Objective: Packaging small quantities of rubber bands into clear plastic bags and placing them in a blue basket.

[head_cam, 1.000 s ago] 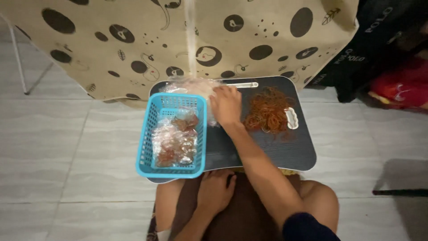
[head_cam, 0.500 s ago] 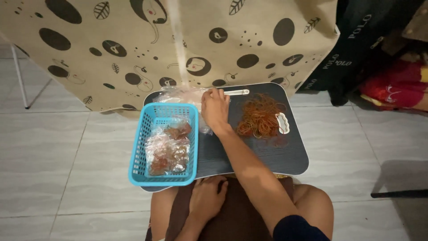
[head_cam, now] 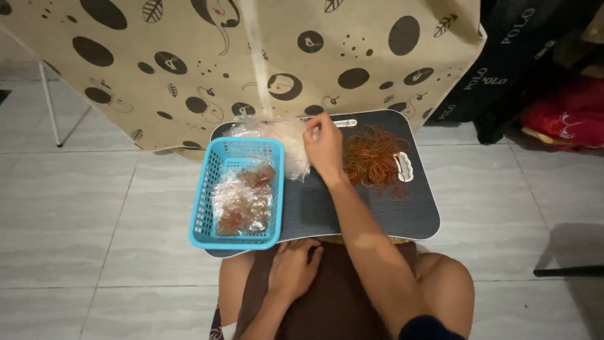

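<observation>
Clear plastic bags (head_cam: 277, 135), a crumpled heap at the far left of the dark lap tray (head_cam: 371, 217). From my feed the right hand (head_cam: 324, 148) sits on the heap's right edge, fingers curled down onto the plastic; whether they actually pinch a bag I cannot tell.

Just right of that hand: loose pile of reddish-brown rubber bands (head_cam: 372, 157) on the tray, near a white slot-shaped handle cutout (head_cam: 403, 166). A second white slot lies at the tray's far edge, just beside the fingertips.

Left of the heap: 1 blue plastic basket (head_cam: 204, 208), overhanging the tray's left side, holding small clear packets (head_cam: 242, 201) with brown contents.

Left hand (head_cam: 294, 269) rests flat and relaxed, palm down, on the brown cloth over the lap, at the tray's near edge, holding nothing.

Beyond the tray: beige fabric (head_cam: 251, 56) with dark spots. Pale tiled floor (head_cam: 82, 220) all round.
</observation>
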